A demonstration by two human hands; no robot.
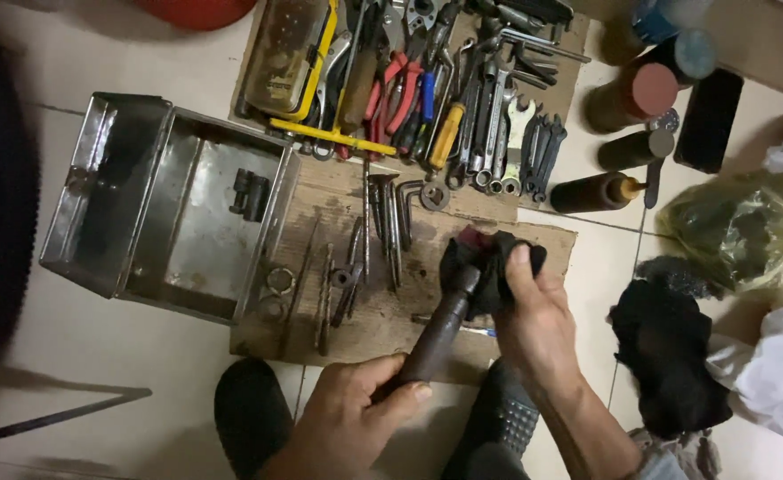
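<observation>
Your left hand (347, 418) is clenched around the lower end of a dark metal tool (440, 333), holding it slanted over the wooden board (382, 311). Your right hand (534, 316) grips a black rag (489, 262) wrapped over the tool's upper end, thumb pressed on the cloth.

To your left the metal toolbox (169, 209) stands open on the tiled floor, its lid tipped back. The box is nearly bare; one small dark metal part (249, 194) lies on its bottom.

On the board between the box and the rag lie rods and hex keys (382, 222). Farther from you, a second board holds a row of wrenches (507, 142), pliers with red handles (396, 89) and a flat yellow-edged case (289, 58). Several dark cylindrical cans (627, 98) stand to the right, and another black cloth (667, 356) lies beside your right forearm.
</observation>
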